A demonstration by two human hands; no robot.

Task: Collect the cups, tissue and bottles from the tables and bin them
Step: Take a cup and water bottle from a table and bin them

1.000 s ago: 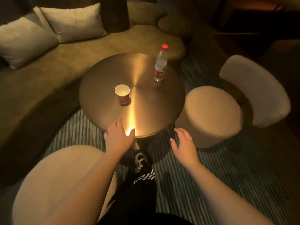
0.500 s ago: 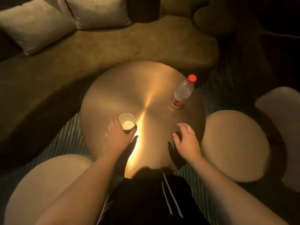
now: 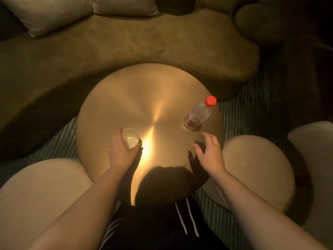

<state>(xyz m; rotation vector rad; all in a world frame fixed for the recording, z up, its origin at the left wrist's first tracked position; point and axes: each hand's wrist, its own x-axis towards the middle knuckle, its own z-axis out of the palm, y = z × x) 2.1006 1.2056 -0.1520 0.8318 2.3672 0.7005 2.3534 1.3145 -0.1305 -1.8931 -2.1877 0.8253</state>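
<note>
Brass-toned and round, the tabletop point(image 3: 126, 98) glows under a warm streak of light, and the person is leaning right over it. Far left, pale cushions point(image 3: 54, 13) sit on the olive sofa point(image 3: 126, 42) that curves behind the table. Down at the near left there's a beige stool point(image 3: 41, 192), close beside the table's edge.

Now the left hand point(image 3: 120, 154): it's at the paper cup point(image 3: 130, 140), fingers point(image 3: 117, 139) curled round the cup's left side, thumb coming in at the near rim. Looks like a grasp on the cup, which stands upright on the tabletop, left of centre, white inside and apparently empty. The hand's shadow falls just beside it, next to that bright flare.

Across the middle, bare metal, and the shadow of the person's head on the near edge. Dark trousers point(image 3: 162, 228) with white stripes show below.

On to the right: the right hand point(image 3: 210, 152) hovers above the tabletop, fingers point(image 3: 207, 139) spread and loose, gripping nothing, its shadow just under it. Just beyond those fingertips, not touching, stands the bottle point(image 3: 200, 113), clear plastic, red cap, red label at the base, upright near the table's right edge.

Farther right, a second beige stool point(image 3: 255, 166) tucks against the table, and at the frame's edge a pale chair point(image 3: 313, 159). Striped carpet point(image 3: 250, 105) shows between them.
</note>
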